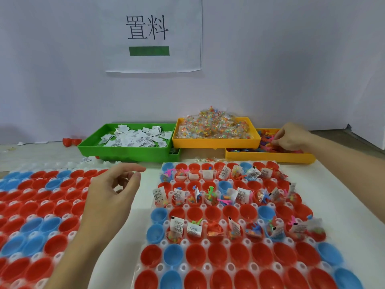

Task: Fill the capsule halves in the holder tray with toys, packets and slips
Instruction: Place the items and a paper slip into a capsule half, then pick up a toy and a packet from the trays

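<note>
Above the gap between two holder trays, the left hand [110, 197] hovers with fingers loosely curled, holding nothing. Far right, the right hand [291, 138] reaches into a yellow bin [270, 158] of small toys [265, 140], fingertips pinched among them. Right holder tray [158, 268] carries red and blue capsule halves [216, 255], three rows already stuffed with slips and packets.

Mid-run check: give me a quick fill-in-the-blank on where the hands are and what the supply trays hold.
1. The right hand reaches into the lower ____ tray of loose toys.
2. The paper slips lie in the ____ tray.
3. The left hand hovers between the two holder trays and holds ____.
4. The unfilled capsule halves are red or ____.

Missing words: yellow; green; nothing; blue
</note>
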